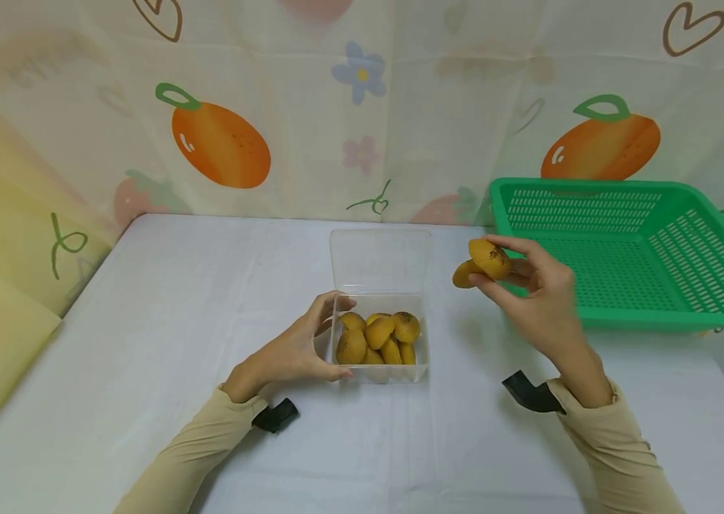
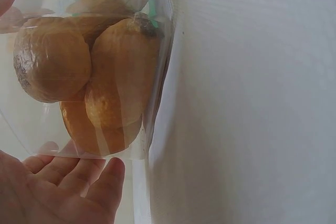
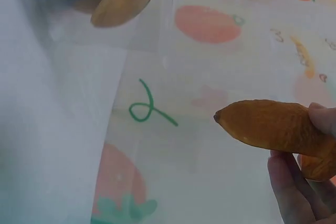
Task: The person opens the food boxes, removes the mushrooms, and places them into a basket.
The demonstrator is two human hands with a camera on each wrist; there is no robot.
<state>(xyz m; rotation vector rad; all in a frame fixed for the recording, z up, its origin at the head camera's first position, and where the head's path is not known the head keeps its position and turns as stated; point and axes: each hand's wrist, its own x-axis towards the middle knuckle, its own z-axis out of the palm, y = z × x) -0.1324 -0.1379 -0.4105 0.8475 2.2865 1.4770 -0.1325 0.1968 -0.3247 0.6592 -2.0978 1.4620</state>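
Well, your largest thing is the printed curtain [image 1: 310, 143], rising at twelve o'clock behind the white-covered table [image 1: 176, 285]. With the clear box as the clock's centre, your green basket [image 1: 657, 318] sits between two and three. Your beige sleeves [image 1: 185, 457] come in from about eight and four. The clear box [image 1: 388, 375] rests on the table, its lid [image 1: 381, 260] standing open at twelve. Your left hand [image 1: 300, 350], at nine, grips that box — thumb against the front wall, other fingers round towards the rear corner. Your right hand [image 1: 545, 300], near three, is raised off the table by the basket's left end, thumb and fingers pinching two held fruits [image 1: 492, 260] at about two o'clock. The boxed fruits [image 1: 379, 332], yellow-brown too, lie heaped inside — touching one another, a few with dark blotches.
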